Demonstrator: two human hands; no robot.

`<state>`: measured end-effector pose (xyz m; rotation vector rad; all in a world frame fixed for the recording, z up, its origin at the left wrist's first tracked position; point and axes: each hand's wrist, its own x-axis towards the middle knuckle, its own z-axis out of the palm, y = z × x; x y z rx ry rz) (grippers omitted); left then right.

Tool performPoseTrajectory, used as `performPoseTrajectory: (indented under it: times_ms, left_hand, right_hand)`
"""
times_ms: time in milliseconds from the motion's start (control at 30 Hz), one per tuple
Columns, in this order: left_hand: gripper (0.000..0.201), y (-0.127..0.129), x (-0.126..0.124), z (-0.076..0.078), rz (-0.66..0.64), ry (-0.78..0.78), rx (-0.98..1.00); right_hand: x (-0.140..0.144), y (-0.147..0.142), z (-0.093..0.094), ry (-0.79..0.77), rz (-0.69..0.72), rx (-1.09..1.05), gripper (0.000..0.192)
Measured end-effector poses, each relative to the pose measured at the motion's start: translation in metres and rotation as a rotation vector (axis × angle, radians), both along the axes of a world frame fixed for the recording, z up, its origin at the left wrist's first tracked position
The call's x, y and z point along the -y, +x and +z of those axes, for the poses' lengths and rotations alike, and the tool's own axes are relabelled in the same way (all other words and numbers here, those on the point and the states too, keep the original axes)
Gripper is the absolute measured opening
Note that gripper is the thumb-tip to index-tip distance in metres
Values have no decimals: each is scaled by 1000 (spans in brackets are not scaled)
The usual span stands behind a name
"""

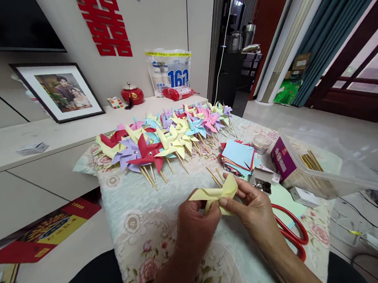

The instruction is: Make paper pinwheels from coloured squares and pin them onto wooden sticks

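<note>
yellow paper (214,194) over floral tablecloth (128,195), low white cabinet (57,170) beyond

Floral-clothed table (175,185), pretty packed tbh. Big bunch of paper pinwheels (170,142) along far side, mixed colors. Toward right: stack of cut paper squares (238,154), light blue on top; clear plastic tub (343,172), wooden sticks (311,161) inside; small white carton (304,196); red-handled scissors (302,232) partly over pale green paper (288,203). Few loose sticks (214,177) near middle.
</note>
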<state>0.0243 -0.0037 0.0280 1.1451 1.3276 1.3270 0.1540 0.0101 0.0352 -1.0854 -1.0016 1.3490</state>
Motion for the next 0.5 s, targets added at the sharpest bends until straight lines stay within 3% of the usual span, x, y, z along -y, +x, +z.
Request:
performPoseTrajectory:
  times_ms: [133, 367, 500]
  left_hand:
    - [24, 1, 0, -1, 0, 1, 28]
    - [22, 2, -3, -3, -130, -27, 279]
    - [27, 1, -4, 1, -194, -134, 438]
  right_hand:
    - [-1, 0, 1, 36, 47, -15, 54]
    - [0, -1, 7, 14, 72, -7, 51]
    - [-2, -1, 4, 18, 73, 15, 45]
